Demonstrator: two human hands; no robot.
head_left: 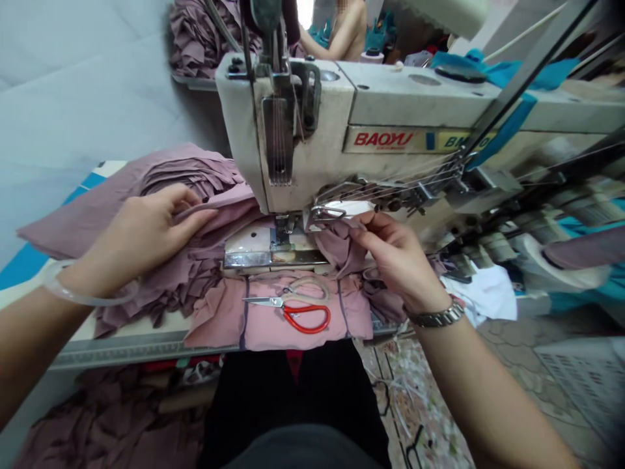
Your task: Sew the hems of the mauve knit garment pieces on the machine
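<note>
Right hand [400, 260] on mauve fabric [336, 244]

One head-worn view, facing forward and down, close above the sewing machine [303, 130], left hand [141, 238], right hand [400, 260]

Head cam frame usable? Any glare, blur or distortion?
Head view: strong wide-angle distortion stretches the left forearm and right forearm and bends the cream metal sewing machine; glare on the steel needle plate; soft, even light; mauve fabric and red-handled steel scissors look sharp.
</note>
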